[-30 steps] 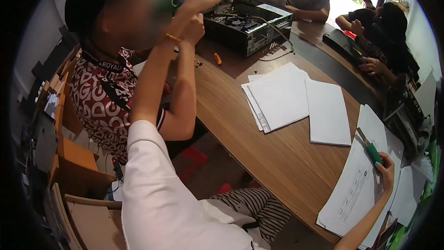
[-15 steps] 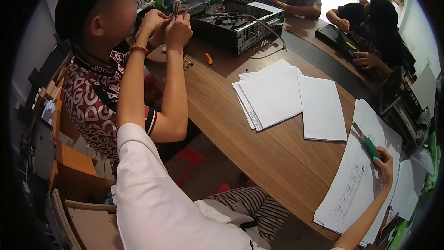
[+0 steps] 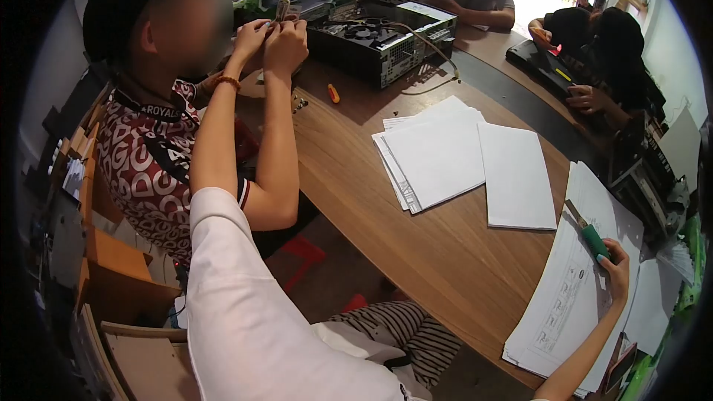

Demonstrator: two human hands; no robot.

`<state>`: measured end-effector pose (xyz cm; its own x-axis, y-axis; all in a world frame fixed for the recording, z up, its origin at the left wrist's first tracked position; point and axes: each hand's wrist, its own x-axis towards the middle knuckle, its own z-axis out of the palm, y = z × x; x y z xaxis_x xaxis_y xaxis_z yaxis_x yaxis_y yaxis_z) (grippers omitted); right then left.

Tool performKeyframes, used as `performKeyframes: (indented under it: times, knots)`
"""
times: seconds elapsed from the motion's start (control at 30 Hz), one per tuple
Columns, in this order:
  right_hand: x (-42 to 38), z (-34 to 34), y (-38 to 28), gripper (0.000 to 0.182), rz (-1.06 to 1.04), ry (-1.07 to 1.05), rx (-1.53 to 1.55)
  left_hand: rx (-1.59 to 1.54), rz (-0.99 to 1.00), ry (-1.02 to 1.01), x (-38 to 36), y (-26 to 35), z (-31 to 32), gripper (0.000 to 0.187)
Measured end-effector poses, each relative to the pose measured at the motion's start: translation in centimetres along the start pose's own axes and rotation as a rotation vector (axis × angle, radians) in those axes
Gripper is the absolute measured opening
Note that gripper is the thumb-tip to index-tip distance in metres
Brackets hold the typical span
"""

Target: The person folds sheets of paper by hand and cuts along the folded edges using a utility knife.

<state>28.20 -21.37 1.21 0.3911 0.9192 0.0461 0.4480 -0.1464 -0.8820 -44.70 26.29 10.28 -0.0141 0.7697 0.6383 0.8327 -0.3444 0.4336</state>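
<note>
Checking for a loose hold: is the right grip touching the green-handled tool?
Touching. The head view shows the right grip against the near end of the green-handled tool, with no gap between them.

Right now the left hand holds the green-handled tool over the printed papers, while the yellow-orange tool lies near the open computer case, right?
No, the head view shows the right hand holding the green-handled tool over the printed papers. The rest stands: the yellow-orange tool lies near the open computer case.
</note>
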Motion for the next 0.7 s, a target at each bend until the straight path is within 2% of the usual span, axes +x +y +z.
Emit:
performKeyframes:
  times: [0.27,0.47,0.57,0.63,0.7]
  knots:
    - [0.1,-0.2,0.2,0.037,0.002,-0.021,0.035,-0.091,0.019,-0.030,0.3,0.1,0.1,0.026]
    - [0.1,-0.2,0.3,0.039,-0.006,-0.028,0.036,-0.047,-0.107,0.118,-1.0,1.1,-1.6,0.027]
    - [0.1,-0.1,0.2,0.039,0.001,-0.013,0.020,-0.118,-0.048,0.055,-1.4,1.0,-1.9,0.026]
    - [0.0,-0.1,0.1,0.039,0.008,-0.004,0.004,-0.356,0.142,-0.053,-1.5,0.0,-1.7,0.027]
    - [0.0,0.1,0.2,0.037,-0.006,-0.013,0.050,-0.272,0.166,-0.053,-2.1,-0.7,-2.1,0.034]
